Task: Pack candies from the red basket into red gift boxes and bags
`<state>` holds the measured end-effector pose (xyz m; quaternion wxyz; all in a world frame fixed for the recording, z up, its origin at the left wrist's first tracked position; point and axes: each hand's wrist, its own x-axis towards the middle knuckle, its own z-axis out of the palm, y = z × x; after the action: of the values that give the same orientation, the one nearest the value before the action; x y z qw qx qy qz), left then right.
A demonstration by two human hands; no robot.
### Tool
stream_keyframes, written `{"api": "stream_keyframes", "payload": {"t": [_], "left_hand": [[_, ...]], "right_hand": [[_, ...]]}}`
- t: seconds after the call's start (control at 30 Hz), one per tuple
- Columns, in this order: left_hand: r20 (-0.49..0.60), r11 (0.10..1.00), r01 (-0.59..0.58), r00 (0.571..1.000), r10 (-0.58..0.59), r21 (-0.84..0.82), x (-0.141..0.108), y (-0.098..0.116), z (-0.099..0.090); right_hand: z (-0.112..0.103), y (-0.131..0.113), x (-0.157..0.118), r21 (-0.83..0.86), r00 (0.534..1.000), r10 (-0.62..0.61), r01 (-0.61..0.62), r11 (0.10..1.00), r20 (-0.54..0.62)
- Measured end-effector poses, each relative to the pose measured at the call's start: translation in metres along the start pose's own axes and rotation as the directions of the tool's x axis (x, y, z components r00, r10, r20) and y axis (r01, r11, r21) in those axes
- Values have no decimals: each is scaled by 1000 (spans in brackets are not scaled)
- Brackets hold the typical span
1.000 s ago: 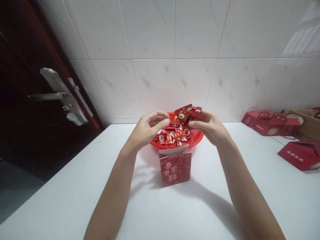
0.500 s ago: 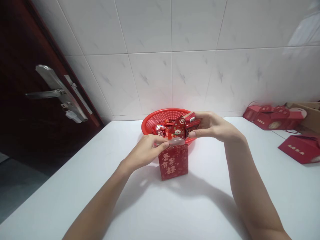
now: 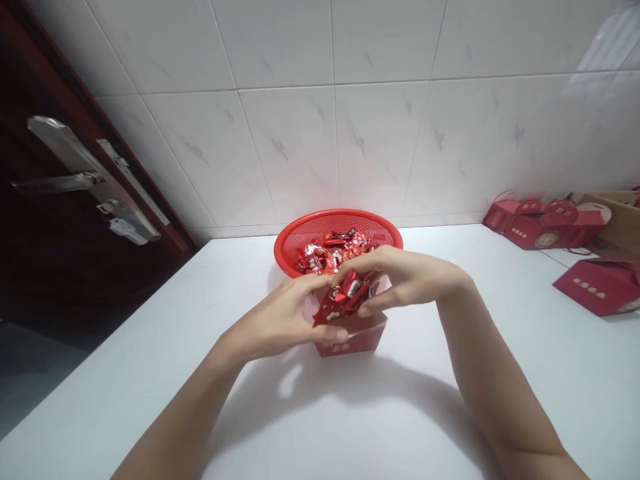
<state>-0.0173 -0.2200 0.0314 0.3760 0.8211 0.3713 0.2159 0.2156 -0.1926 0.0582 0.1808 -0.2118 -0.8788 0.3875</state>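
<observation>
My left hand (image 3: pixel 293 317) grips the left side of a small red box (image 3: pixel 357 340) standing on the white table, its thumb across the front. Above the box's opening, my right hand (image 3: pixel 395 277) holds several red-wrapped candies (image 3: pixel 353 290) between its fingers and thumb. Just behind both hands sits a red plastic basket (image 3: pixel 340 215) with more wrapped candies (image 3: pixel 327 253) inside. My fingers and the candies partly hide the box's top and its opening.
Red gift boxes (image 3: pixel 547 227) stand by the wall at the right, beside a cardboard box (image 3: pixel 620 223). Nearer lies another red box (image 3: pixel 595 287). A tiled wall (image 3: pixel 380 147) rises behind the table (image 3: pixel 320 427). At the left is a dark door with a metal handle (image 3: pixel 65 181).
My right hand has moved down from over the basket to the box's opening with the candies. My left hand has shifted lower around the box. The box now leans or faces more upward.
</observation>
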Motion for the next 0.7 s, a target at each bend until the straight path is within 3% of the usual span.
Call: {"api": "stream_keyframes", "payload": {"t": [0.23,0.37,0.53,0.7], "left_hand": [[24,974,20,999,-26,225,-14,8,5],[67,971,-19,998,4,237,-17,11,7],[66,967,6,998,-23,253,-17,11,7],[58,971,17,998,-31,240,-18,13,8]], "right_hand": [[14,-22,-10,-269,987,158,-147,952,20],[27,-31,-14,-266,981,193,-195,944,-34],[38,-33,-15,-186,979,189,-200,962,-78],[43,-30,-15,-215,980,165,-186,959,-110]]}}
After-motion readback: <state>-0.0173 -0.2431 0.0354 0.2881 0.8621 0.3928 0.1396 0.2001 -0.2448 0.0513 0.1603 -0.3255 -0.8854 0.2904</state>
